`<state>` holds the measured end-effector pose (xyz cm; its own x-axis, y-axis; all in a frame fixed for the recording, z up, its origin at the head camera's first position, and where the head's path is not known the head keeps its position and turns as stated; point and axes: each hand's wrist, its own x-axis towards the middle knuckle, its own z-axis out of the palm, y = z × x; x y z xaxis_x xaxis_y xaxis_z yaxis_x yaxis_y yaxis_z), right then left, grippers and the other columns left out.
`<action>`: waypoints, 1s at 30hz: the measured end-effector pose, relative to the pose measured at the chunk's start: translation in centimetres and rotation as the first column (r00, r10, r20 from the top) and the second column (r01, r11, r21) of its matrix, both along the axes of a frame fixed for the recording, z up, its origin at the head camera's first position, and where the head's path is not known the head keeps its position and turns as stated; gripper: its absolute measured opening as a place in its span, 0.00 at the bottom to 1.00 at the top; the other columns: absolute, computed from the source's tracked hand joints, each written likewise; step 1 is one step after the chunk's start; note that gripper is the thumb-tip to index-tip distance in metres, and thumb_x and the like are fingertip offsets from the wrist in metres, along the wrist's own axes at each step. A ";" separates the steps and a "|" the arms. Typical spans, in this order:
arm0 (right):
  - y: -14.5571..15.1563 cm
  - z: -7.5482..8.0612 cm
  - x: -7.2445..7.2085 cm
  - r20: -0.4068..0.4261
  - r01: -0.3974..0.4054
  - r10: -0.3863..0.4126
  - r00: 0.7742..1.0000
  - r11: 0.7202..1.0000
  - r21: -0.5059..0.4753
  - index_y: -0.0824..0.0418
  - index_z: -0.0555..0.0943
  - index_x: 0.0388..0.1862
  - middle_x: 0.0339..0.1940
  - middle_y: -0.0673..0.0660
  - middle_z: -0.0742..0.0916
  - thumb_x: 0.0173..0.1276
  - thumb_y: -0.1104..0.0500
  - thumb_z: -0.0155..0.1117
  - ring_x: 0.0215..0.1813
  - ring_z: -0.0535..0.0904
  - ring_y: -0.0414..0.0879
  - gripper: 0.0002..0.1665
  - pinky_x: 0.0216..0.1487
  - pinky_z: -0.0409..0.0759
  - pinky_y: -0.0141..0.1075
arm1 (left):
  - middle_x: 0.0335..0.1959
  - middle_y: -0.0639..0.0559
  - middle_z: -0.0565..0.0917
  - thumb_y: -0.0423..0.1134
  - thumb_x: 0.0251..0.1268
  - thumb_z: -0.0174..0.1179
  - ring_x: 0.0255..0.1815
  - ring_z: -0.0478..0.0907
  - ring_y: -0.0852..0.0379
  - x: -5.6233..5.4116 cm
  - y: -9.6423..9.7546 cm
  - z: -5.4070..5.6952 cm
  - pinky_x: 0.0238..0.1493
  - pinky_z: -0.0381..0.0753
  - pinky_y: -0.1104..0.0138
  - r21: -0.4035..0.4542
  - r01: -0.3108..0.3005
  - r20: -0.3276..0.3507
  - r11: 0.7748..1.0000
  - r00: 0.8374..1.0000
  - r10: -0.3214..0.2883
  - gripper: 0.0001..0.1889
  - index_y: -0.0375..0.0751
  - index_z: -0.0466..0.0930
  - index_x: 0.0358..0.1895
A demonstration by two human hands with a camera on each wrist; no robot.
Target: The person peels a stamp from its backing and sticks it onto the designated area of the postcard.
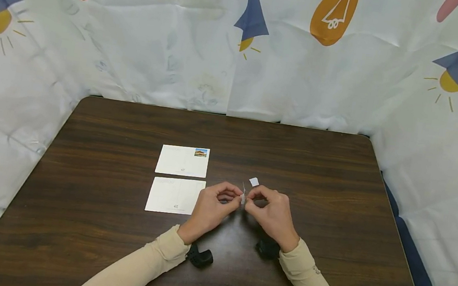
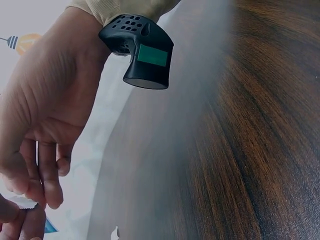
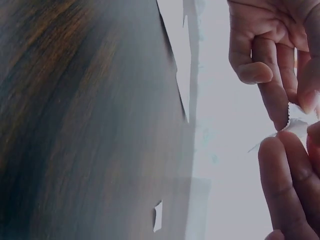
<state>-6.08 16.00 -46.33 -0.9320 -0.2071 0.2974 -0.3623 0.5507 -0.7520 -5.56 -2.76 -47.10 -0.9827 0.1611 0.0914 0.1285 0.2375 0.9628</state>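
Fingertips of both hands meet around a small stamp (image 1: 243, 199), whose white toothed edge shows in the right wrist view (image 3: 295, 119). The left hand (image 1: 212, 208) pinches it between thumb and forefinger from one side. From the other side, the right hand (image 1: 272, 214) pinches at it with thumb and forefinger. A thin pale sliver rises above the fingertips. Left of the left hand lie two white postcards: the upper postcard (image 1: 178, 161) bears a colourful stamp (image 1: 200, 152) in its top right corner, while the lower postcard (image 1: 171, 197) shows none.
A small white paper scrap (image 1: 254, 181) lies on the dark wood table (image 1: 90, 240) just beyond the right hand. Black wrist cameras (image 1: 200, 257) hang below both sleeves. A white printed cloth (image 1: 145, 54) encloses the table's back and sides.
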 end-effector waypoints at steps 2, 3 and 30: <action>0.0 0.0 0.0 0.021 -0.015 0.015 1.000 1.000 -0.012 0.48 0.86 0.32 0.28 0.44 0.90 0.63 0.61 0.74 0.33 0.87 0.36 0.07 0.42 0.87 0.50 | 0.41 0.47 0.91 0.35 0.67 0.69 0.43 0.91 0.55 0.0 0.0 0.0 0.48 0.88 0.71 0.002 0.002 0.004 1.000 1.000 -0.002 0.04 0.46 0.88 0.43; 0.0 0.0 0.1 0.031 -0.021 0.021 0.999 1.000 -0.016 0.49 0.87 0.33 0.29 0.44 0.90 0.64 0.61 0.74 0.34 0.87 0.37 0.06 0.42 0.87 0.50 | 0.41 0.47 0.91 0.35 0.67 0.69 0.43 0.91 0.55 0.0 0.0 0.0 0.48 0.88 0.71 0.001 0.002 0.006 1.000 1.000 -0.002 0.04 0.46 0.88 0.43; -0.1 0.0 0.1 0.076 0.105 -0.095 0.993 0.985 -0.137 0.54 0.88 0.34 0.30 0.53 0.92 0.62 0.67 0.71 0.33 0.88 0.38 0.08 0.36 0.87 0.33 | 0.41 0.44 0.91 0.33 0.66 0.69 0.43 0.92 0.53 -0.1 0.0 0.4 0.41 0.87 0.74 0.082 -0.054 0.089 0.995 0.995 0.046 0.03 0.44 0.88 0.40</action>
<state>-6.01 15.87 -46.32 -0.9651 -0.0721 0.2516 -0.2554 0.4684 -0.8458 -5.63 -2.75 -46.74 -0.9941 0.1069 0.0163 0.0332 0.1590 0.9867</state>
